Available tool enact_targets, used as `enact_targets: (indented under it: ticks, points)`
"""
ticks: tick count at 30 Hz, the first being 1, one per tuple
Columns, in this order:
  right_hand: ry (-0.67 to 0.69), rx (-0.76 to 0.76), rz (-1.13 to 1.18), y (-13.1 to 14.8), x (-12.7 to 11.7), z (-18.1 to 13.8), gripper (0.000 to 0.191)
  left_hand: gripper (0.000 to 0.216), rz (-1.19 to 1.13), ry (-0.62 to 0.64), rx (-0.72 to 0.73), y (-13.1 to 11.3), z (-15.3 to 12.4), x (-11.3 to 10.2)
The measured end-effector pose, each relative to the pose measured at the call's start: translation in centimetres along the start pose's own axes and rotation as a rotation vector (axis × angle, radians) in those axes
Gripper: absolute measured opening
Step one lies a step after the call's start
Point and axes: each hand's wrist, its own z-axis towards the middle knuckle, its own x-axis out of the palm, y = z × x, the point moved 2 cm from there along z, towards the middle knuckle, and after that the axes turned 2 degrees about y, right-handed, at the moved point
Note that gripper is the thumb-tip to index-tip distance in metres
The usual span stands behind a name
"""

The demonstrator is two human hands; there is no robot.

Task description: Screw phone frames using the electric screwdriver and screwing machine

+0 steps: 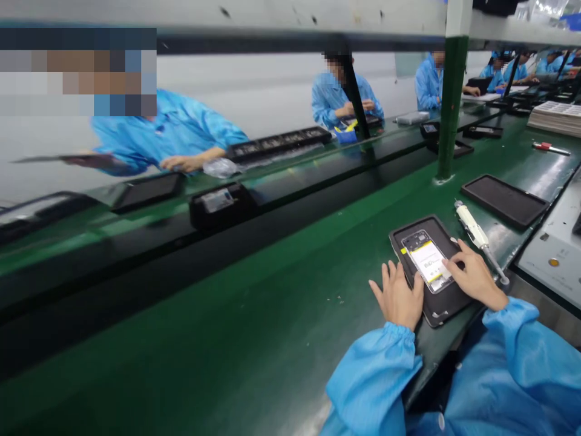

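Observation:
A phone without its back cover (427,260), showing a white and yellow label, lies in a black tray (447,312) on the green bench. My left hand (399,295) rests at the tray's left edge with its fingers spread, the thumb close to the phone's lower left side. On the other side, my right hand (473,274) reaches over the phone's right edge, fingers apart and fingertips at or just above it. I see nothing held in either hand. A white electric screwdriver (474,227) lies to the right of the tray.
A second black tray (505,201) lies beyond the screwdriver. A green post (452,109) stands on the bench, and a shelf beam (272,21) crosses overhead. Along the dark conveyor strip sits a black box (222,204). Several people in blue work opposite.

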Motion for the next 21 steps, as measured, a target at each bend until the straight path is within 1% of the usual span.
enact_targets:
  ticks: [3, 6, 8, 10, 11, 12, 14, 15, 16, 17, 19, 21]
  points:
    - [0.022, -0.002, 0.038, 0.0, -0.2, -0.3, 0.021, 0.048, -0.092, -0.009, 0.032, 0.2, 0.1, 0.0]
    - [-0.018, 0.002, 0.057, 0.0, 0.2, -0.9, 0.016, 0.049, -0.268, 0.002, 0.061, 0.8, 0.0, 0.1]
    - [-0.044, -0.015, 0.106, -0.2, 0.6, -1.2, 0.016, 0.051, -0.467, 0.001, 0.056, 1.1, -0.2, 0.1]
    - [-0.091, -0.008, 0.212, -0.7, 0.8, -1.3, 0.015, 0.053, -0.715, -0.004, 0.009, 1.4, -0.5, 0.1]
    - [-0.127, 0.005, 0.288, -1.1, 0.8, -1.1, 0.02, 0.054, -0.826, -0.012, -0.026, 1.4, -0.6, 0.1]
    - [-0.164, 0.026, 0.371, -1.6, 0.8, -0.9, 0.031, 0.055, -0.917, -0.026, -0.065, 1.5, -0.6, 0.1]
    - [-0.202, 0.102, 0.531, -2.3, 0.6, -0.5, 0.062, 0.053, -1.032, -0.079, -0.149, 1.5, -0.5, -0.2]
    - [-0.184, 0.161, 0.611, -2.5, 0.4, -0.3, 0.073, 0.05, -1.07, -0.106, -0.192, 1.5, -0.5, -0.5]
    - [-0.135, 0.227, 0.698, -2.6, 0.3, -0.2, 0.078, 0.048, -1.106, -0.123, -0.235, 1.6, -0.4, -0.7]
    - [-0.057, 0.288, 0.791, -2.4, 0.2, -0.3, 0.079, 0.046, -1.138, -0.127, -0.276, 1.6, -0.4, -1.0]
    - [0.133, 0.34, 0.997, -1.4, 0.0, -0.7, 0.071, 0.046, -1.167, -0.102, -0.323, 1.7, -0.4, -1.5]
    - [0.275, 0.305, 1.152, 0.2, -0.2, -1.2, 0.061, 0.048, -1.08, -0.082, -0.308, 1.5, -0.6, -2.2]
